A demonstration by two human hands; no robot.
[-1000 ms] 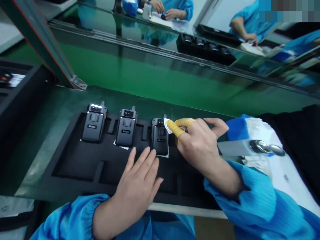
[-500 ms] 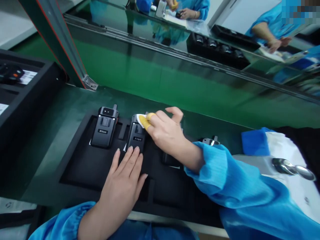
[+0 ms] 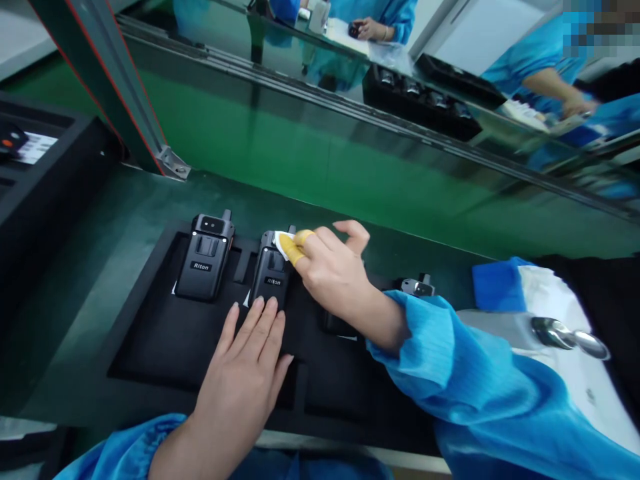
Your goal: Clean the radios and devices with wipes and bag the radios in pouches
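A black handheld radio marked "Riton" [image 3: 271, 283] lies in a black foam tray [image 3: 165, 360]. My left hand [image 3: 245, 380] lies flat, its outstretched fingertips on the radio's lower end. With yellow finger cots on, my right hand [image 3: 333, 267] pinches a white wiping cloth [image 3: 283, 244] against the radio's upper right part. Another Riton radio [image 3: 200, 265] sits in the tray to the left. A third radio [image 3: 340, 325] is mostly covered by my right hand and wrist. Behind my right sleeve only the top of a further radio [image 3: 419, 287] shows.
At the right are a blue box [image 3: 500, 285], white cloths and a bottle with a metal cap [image 3: 553, 332]. A dark tray [image 3: 55, 167] stands at the left beside a metal post [image 3: 125, 100]. Co-workers' hands [image 3: 373, 29] are beyond the green partition [image 3: 320, 147].
The view has shifted slightly, so the tray and left radio appear a little farther left. My right hand keeps the cloth on the same radio. My left hand stays flat there.
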